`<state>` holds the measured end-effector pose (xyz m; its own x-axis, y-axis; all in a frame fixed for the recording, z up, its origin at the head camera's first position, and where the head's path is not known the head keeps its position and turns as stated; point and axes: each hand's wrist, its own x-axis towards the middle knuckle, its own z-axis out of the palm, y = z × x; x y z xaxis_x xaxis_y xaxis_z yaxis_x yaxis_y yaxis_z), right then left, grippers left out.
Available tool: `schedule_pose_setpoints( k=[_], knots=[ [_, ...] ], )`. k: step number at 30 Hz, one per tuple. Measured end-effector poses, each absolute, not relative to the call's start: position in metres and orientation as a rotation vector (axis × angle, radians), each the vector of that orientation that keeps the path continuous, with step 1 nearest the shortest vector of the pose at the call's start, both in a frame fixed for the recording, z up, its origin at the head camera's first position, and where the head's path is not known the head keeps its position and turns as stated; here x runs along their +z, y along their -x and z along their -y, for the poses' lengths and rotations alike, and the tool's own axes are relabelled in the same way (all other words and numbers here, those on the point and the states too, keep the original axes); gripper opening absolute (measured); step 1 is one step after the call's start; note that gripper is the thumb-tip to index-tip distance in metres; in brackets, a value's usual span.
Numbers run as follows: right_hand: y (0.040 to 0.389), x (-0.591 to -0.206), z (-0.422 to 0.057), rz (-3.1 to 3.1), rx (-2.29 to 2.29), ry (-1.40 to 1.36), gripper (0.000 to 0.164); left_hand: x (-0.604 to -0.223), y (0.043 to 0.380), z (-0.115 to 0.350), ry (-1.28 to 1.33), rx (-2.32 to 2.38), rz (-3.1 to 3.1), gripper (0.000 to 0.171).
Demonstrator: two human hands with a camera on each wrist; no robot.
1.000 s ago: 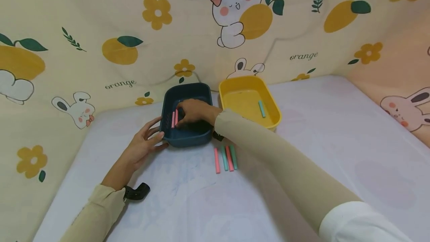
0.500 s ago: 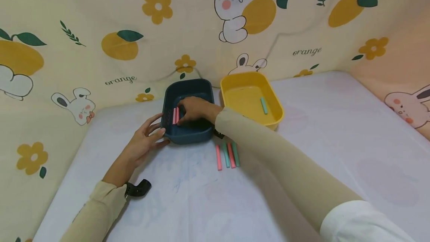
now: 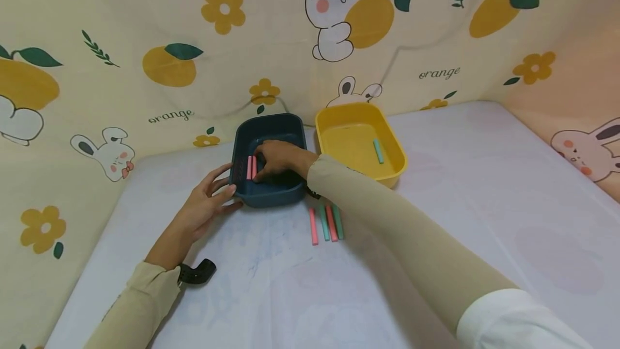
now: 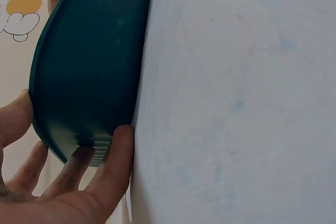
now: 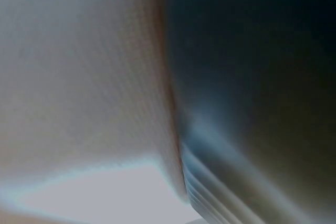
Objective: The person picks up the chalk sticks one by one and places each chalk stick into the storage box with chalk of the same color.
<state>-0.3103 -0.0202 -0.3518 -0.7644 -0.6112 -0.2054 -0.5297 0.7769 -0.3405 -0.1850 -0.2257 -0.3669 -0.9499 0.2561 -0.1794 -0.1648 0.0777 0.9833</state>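
Note:
In the head view, a dark blue plastic bin [image 3: 273, 199] stands at the back of the table. Two pink chalk sticks [image 3: 249, 167] lie side by side inside it, near the left wall. My right hand [image 3: 280, 158] reaches into the bin, its thumb and forefinger pinching the right-hand pink chalk stick [image 3: 254, 167] near its two ends. Against the bin's left near corner rests my left hand [image 3: 205, 203]. In the left wrist view, its spread fingers [image 4: 123, 145] touch the outer wall, with one digit at the rim. The right wrist view is a blurred close-up.
A yellow bin [image 3: 394, 174] stands just right of the blue one, with a green chalk stick [image 3: 378, 151] in it. Several chalk sticks, pink [image 3: 314, 227] and green [image 3: 324, 224], lie in a row before the bins. A printed cloth [image 3: 276, 20] hangs behind.
The whole view has shifted slightly. Both hands keep their places at the blue bin, and the chalk sticks lie as before.

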Motion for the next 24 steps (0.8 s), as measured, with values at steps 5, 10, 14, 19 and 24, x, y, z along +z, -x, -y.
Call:
schedule_pose_setpoints(
  k=[5,10,14,19,24],
  knots=[
    [0.311,-0.352,0.020,-2.647,-0.387,0.890,0.075,-0.368,0.186,0.226,-0.092,1.955,-2.041,0.070],
    [0.311,-0.351,0.022,-2.636,-0.411,0.897,0.077,-0.367,0.185,0.227,-0.081,1.962,-2.036,0.070],
    [0.311,-0.352,0.023,-2.626,-0.457,0.911,0.079,-0.369,0.184,0.229,-0.091,1.955,-2.042,0.070],
    [0.309,-0.348,0.022,-2.679,-0.516,1.001,0.078,-0.368,0.184,0.229,-0.092,1.943,-2.053,0.069],
    [0.304,-0.340,0.017,-2.708,-0.561,1.059,0.073,-0.366,0.186,0.228,-0.083,1.937,-2.055,0.068]
  ],
)
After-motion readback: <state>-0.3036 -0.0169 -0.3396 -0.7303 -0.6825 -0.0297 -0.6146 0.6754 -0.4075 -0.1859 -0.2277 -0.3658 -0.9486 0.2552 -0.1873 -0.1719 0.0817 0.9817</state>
